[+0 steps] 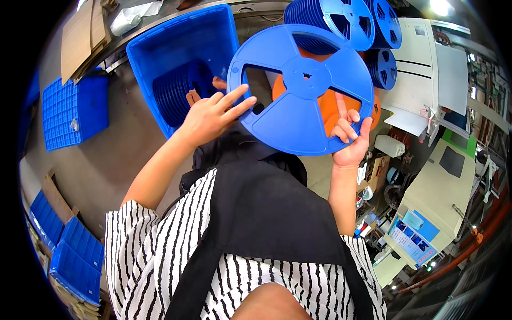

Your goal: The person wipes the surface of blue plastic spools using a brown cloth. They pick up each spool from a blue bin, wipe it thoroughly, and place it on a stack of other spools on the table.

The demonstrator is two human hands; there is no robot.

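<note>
A large flat blue reel with wide window cut-outs is held up in front of me, its round face toward me. My right hand is closed on its lower right rim; the fingers show in a window and the thumb lies along the outer edge. At the left rim, my left hand has its fingers spread and stretched out, with fingertips over the reel's edge. Two brownish tips show beside the left hand, and I cannot make out what they are. Behind the reel is an orange reel, mostly hidden.
A blue bin at the far left holds a row of blue reels. More blue reels are stacked at the back right. A blue crate and cardboard lie left. Beige machine housing stands right.
</note>
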